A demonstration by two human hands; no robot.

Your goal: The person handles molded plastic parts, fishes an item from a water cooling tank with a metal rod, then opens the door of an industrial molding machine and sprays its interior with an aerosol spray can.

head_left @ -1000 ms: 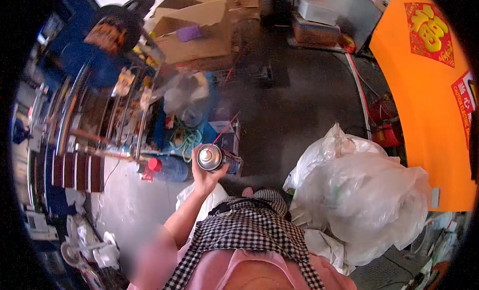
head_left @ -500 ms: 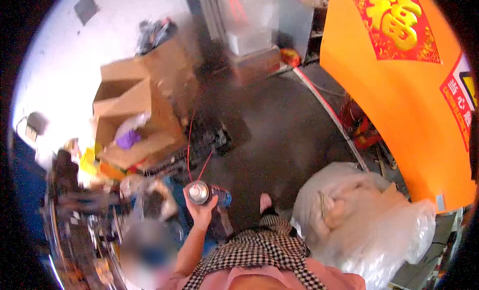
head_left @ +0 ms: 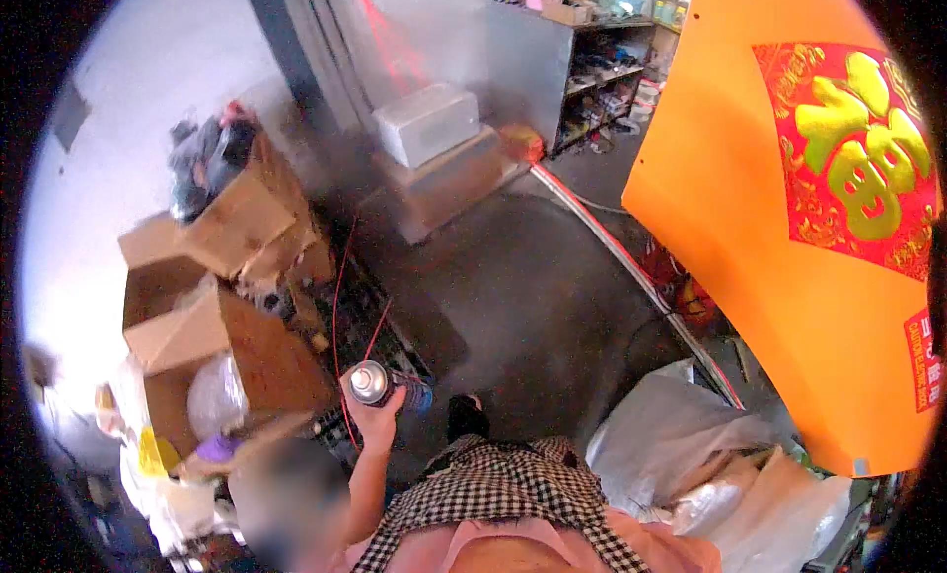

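In the head view, the left hand [head_left: 373,415] has its grip closed around a spray can [head_left: 371,383] with a thin red tube; the right hand's grip cannot be told. Left of the can, an open cardboard box [head_left: 281,361] holds clear plastic [head_left: 216,393] and a purple item [head_left: 218,448]. Beyond the can, a white box [head_left: 426,125] sits on a brown box [head_left: 449,186]. Right of it are plastic bags [head_left: 681,435], dark floor [head_left: 533,326], an orange panel [head_left: 750,238] and, farther off, loaded shelves [head_left: 602,78].
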